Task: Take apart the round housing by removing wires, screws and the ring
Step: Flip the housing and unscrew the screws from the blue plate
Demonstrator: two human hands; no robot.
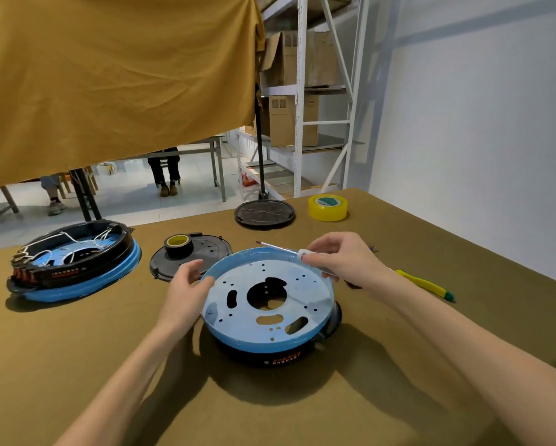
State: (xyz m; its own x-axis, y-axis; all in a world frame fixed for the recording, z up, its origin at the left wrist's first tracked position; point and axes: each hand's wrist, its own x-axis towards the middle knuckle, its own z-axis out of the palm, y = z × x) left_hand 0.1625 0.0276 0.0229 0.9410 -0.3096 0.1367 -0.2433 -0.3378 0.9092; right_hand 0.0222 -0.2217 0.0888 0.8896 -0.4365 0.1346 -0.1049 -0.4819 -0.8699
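Fingers [312,255] pinching thin metal screwdriver [278,247], left hand [188,284] loosely curled against glossy blue round housing [267,304]

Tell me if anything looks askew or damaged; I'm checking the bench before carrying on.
Nothing looks damaged. The round housing sits flat, left hand at its rim, right hand holding a screwdriver. The second housing has loose white wires trailing inside.

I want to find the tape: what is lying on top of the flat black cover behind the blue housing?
A roll of dark tape with yellow core sits on the black cover, near its left side. The left hand hides the cover's near edge.
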